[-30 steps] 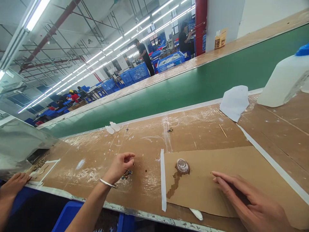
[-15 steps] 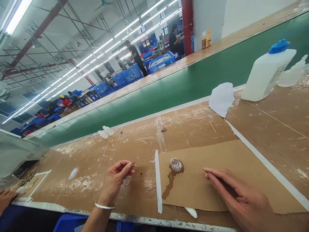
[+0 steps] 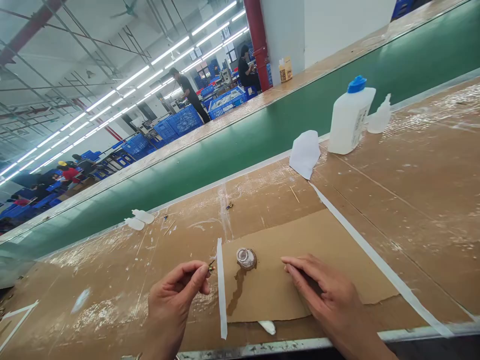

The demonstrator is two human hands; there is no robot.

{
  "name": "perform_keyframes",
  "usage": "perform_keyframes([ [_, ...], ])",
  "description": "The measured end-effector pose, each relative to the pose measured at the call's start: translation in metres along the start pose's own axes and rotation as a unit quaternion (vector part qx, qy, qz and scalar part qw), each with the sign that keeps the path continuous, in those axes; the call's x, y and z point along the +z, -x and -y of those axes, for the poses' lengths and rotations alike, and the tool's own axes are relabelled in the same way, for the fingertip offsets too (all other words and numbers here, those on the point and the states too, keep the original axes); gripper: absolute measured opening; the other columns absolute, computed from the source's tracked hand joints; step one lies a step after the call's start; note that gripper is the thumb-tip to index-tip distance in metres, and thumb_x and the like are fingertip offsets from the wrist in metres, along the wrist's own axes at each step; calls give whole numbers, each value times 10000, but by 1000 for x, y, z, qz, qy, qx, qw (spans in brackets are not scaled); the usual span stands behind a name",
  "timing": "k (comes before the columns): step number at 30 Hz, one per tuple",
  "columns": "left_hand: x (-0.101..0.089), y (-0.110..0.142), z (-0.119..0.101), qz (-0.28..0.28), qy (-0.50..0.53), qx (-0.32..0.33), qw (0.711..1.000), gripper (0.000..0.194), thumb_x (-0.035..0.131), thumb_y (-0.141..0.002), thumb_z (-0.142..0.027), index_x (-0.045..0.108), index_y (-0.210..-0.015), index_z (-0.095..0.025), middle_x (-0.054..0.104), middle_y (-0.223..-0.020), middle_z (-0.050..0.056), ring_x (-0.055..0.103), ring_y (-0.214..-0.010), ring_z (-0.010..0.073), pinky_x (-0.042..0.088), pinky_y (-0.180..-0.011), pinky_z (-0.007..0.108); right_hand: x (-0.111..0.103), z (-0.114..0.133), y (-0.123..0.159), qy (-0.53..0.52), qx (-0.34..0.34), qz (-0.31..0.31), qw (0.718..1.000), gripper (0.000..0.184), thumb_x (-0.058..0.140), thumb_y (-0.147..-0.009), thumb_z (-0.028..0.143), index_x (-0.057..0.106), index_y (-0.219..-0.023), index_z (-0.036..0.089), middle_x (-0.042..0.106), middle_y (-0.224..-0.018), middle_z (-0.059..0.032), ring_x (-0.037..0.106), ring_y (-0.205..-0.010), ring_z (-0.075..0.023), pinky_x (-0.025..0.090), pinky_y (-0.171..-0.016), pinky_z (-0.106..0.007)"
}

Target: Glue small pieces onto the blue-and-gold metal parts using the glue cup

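My left hand (image 3: 179,296) is closed in a pinch on a small dark trinket (image 3: 212,267) with a thin stem and tiny coloured spots, just left of a white tape strip. Over the brown cardboard sheet (image 3: 300,235), my right hand (image 3: 325,287) has thumb and forefinger pressed together. Whatever may be between those fingertips is too small to make out. Between the two hands, a small round cup (image 3: 246,257) with brown residue sits on the cardboard. A dark wet smear runs from it towards the front edge.
Behind the cardboard lie a wooden stick (image 3: 294,194), a white paper piece (image 3: 305,152) and a small trinket (image 3: 229,205). A large white bottle (image 3: 350,117) and a squeeze bottle (image 3: 380,117) stand at right. Small bottles (image 3: 138,219) lie left. A green belt (image 3: 240,152) runs behind.
The view has shifted to the right, so the table things appear further left. My hands have come closer together, both still pinched, with the trinket still in my left.
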State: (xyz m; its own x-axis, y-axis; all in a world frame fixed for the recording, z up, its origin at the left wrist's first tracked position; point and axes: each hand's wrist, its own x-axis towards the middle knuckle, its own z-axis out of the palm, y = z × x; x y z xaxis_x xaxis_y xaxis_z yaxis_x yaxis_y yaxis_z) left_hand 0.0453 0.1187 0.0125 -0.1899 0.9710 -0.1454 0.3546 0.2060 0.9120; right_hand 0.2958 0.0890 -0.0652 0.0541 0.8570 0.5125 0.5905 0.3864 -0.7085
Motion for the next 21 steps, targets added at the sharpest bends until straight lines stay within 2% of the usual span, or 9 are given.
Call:
perform_keyframes([
  [5, 22, -3, -20, 37, -135, 64, 988, 321, 665, -710, -476, 687, -814, -172, 590, -615, -2, 530, -580, 74, 457, -583, 150, 0, 3, -1, -24, 17, -18, 999, 175, 490, -890, 135, 542, -1036, 217, 606, -887, 23, 583, -812, -53, 456, -742, -170],
  [10, 36, -14, -26, 73, -224, 81, 969, 320, 618, -738, -493, 689, -785, -184, 606, -652, -6, 527, -577, 71, 433, -579, 156, -1, 5, -3, -51, 18, -23, 998, 187, 484, -883, 104, 544, -1030, 202, 599, -865, 14, 574, -778, -56, 451, -703, -178],
  [14, 42, -21, -25, 78, -254, 81, 961, 329, 611, -738, -500, 689, -781, -183, 630, -688, 4, 533, -588, 81, 420, -575, 168, -2, 6, -5, -58, 26, -28, 998, 182, 481, -881, 100, 551, -1022, 193, 600, -858, 5, 569, -775, -66, 451, -693, -191],
  [21, 50, -28, -24, 93, -260, 91, 957, 337, 618, -720, -492, 693, -773, -168, 614, -639, 8, 525, -549, 86, 417, -547, 179, -2, 7, -3, -75, 39, -34, 996, 191, 484, -876, 91, 556, -1021, 192, 587, -841, 5, 555, -758, -69, 448, -690, -202],
])
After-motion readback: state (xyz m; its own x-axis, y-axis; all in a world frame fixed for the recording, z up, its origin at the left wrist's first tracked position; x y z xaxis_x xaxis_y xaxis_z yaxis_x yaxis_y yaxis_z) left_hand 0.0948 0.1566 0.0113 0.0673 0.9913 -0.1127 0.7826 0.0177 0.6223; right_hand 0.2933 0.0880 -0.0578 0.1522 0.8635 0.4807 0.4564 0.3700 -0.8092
